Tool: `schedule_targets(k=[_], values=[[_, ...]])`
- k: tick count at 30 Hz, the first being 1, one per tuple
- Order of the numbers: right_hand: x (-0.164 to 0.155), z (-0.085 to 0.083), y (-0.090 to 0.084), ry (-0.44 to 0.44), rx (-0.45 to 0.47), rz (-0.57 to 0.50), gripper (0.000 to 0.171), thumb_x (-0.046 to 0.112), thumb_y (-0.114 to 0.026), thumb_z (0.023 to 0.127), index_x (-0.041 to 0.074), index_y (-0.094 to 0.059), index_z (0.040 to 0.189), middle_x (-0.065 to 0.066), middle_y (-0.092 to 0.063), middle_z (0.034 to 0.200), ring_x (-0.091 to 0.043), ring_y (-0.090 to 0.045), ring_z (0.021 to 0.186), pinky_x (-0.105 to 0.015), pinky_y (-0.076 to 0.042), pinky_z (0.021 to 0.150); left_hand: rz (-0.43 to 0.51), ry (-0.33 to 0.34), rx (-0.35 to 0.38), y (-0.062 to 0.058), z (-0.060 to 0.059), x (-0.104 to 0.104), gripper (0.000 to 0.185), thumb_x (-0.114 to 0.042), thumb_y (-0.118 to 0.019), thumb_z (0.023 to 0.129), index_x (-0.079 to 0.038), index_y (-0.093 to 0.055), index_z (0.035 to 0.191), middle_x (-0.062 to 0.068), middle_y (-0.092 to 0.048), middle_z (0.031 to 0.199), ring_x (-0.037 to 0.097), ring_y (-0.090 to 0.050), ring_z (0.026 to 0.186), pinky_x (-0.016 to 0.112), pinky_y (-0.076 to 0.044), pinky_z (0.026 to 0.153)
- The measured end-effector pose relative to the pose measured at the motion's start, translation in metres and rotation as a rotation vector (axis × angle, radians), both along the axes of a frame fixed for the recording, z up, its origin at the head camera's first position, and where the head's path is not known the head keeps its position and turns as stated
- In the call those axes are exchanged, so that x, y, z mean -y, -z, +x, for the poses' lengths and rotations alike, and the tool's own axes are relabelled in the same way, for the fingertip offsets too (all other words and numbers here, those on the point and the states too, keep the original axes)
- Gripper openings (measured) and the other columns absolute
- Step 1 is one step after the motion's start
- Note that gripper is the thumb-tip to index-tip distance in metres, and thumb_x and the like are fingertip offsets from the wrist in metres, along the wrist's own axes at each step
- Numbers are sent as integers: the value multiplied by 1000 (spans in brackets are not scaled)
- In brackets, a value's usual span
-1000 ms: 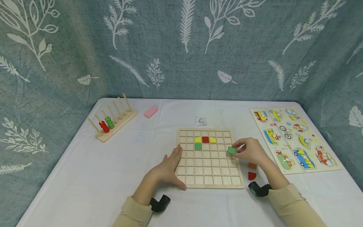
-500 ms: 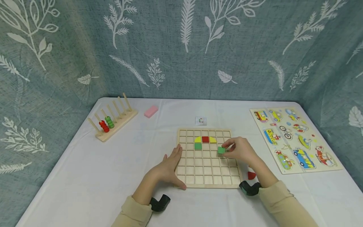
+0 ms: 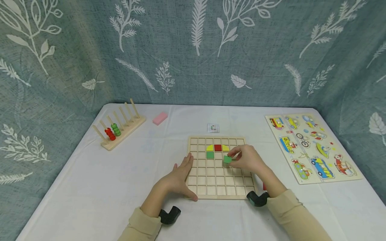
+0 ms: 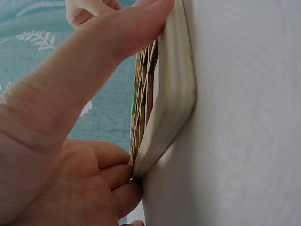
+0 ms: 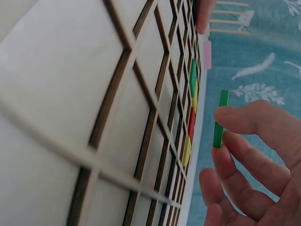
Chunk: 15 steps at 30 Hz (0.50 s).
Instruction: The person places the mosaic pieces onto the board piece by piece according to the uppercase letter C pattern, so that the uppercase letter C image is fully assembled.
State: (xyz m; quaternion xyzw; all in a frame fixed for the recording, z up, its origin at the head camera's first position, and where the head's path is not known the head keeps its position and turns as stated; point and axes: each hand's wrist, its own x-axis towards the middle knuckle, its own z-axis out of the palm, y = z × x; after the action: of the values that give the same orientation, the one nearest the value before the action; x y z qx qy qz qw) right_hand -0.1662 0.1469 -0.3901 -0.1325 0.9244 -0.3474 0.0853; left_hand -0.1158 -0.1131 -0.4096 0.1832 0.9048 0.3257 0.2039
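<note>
My right hand [image 3: 248, 158] pinched a green square tile [image 3: 227, 159] above the wooden grid board [image 3: 211, 181], near the red square tile [image 3: 217, 147] seated in it; my left hand [image 3: 178, 179], fingers extended and thumb spread, touched the board's left side.

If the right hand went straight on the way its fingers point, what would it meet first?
Probably the placed green tile, leftward on the board. But the right hand pinches a second green tile above the board, so it might pass over; height is unclear.
</note>
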Motion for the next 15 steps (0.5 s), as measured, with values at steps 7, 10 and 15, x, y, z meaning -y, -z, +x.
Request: schedule_targets(k=[7, 10, 15], values=[[12, -1, 0, -21, 21, -4, 20, 7, -76, 67, 7, -71, 87, -2, -65, 84, -14, -55, 69, -27, -46, 60, 8, 15, -2, -1, 0, 0, 129, -29, -90, 50, 4, -8, 144, 14, 1, 152, 26, -1, 139, 50, -4, 109], [17, -1, 1, -33, 28, -1, 20, 7, -75, 67, 9, -70, 86, 0, -65, 84, -13, -56, 71, -27, -47, 62, 5, 17, -1, 0, -1, 1, 129, -30, -90, 50, 4, -8, 144, 14, 1, 152, 26, -1, 139, 50, -4, 109], [26, -1, 3, -24, 54, 2, 20, 7, -76, 67, 10, -70, 86, 3, -65, 85, -13, -56, 73, -27, -47, 63, 7, 17, -5, 0, -1, 1, 130, -30, -90, 49, 4, -8, 144, 14, 1, 152, 26, -1, 139, 51, -4, 109]])
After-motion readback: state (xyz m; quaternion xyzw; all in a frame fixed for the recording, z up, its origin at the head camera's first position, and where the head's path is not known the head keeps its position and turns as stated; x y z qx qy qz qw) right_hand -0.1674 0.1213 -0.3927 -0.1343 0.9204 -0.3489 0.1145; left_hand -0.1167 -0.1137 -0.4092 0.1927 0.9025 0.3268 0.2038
